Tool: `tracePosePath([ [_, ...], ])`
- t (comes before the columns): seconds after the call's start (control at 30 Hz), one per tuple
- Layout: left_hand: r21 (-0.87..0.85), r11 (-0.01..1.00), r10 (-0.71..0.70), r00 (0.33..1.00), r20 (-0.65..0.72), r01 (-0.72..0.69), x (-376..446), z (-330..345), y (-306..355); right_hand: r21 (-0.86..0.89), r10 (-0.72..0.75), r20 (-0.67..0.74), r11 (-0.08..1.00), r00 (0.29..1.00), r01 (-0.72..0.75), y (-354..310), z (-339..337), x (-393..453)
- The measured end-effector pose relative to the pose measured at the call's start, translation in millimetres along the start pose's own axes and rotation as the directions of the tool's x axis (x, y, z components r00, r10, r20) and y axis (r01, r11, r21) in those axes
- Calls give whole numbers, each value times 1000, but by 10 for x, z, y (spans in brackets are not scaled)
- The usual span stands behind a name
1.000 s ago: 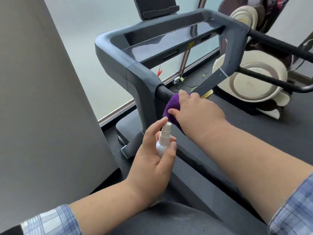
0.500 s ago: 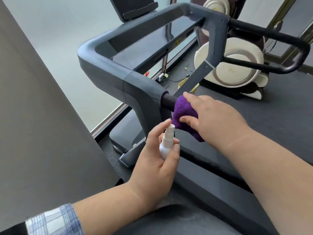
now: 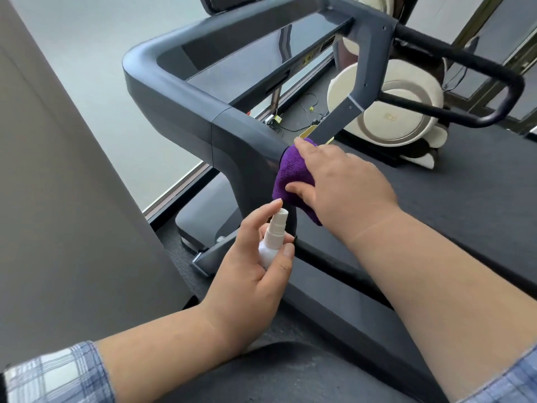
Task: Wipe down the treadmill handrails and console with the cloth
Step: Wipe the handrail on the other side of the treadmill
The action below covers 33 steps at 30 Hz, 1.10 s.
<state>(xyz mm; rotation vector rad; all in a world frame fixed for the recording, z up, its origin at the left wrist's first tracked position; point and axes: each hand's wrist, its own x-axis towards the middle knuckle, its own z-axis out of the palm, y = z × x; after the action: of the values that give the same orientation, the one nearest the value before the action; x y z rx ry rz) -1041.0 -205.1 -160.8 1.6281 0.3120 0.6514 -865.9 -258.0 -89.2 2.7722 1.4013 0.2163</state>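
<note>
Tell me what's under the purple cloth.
The purple cloth wraps the near handrail where it leaves the grey treadmill frame; the right hand grips it there. The rail itself is covered, so its state cannot be seen.

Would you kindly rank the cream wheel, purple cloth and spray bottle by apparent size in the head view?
1. Wheel, largest, though farthest away.
2. Cloth, partly hidden by the right hand.
3. Bottle, smallest, partly hidden in the left hand.

The cloth [image 3: 292, 173] and the right hand [image 3: 343, 181] cover the near handrail entirely. The left hand [image 3: 255, 271] conceals the spray bottle [image 3: 273, 239] body. The top frame edge crops the screen [image 3: 232, 2]. The sticker [image 3: 325, 48] lettering on the console [image 3: 261, 50] is unreadable.
</note>
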Motion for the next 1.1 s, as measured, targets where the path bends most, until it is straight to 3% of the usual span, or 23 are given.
tracePosePath([
  [0.13,-1,1000,22,1000,4,-22,35,-19,39,75,53,24,996,998,-55,205,-33,-234],
  [0.3,8,999,39,999,-4,-39,46,-109,-8,-55,97,-6,994,995,-97,116,-21,-224],
  [0.43,-9,1000,21,1000,7,-21,23,-120,-22,-95,51,-16,994,999,-52,-124,12,30],
  [0.7,-3,1000,-1,999,53,2,-13,-39,14,31,64,43,997,997,-65,125,-55,-186],
  [0.83,3,1000,6,999,31,-6,-6,-65,-35,-4,97,27,995,995,-97,224,-67,-390],
  [1.1,-35,999,-27,999,34,28,-31,-76,-66,-52,61,93,997,994,-57,-229,-82,208],
])
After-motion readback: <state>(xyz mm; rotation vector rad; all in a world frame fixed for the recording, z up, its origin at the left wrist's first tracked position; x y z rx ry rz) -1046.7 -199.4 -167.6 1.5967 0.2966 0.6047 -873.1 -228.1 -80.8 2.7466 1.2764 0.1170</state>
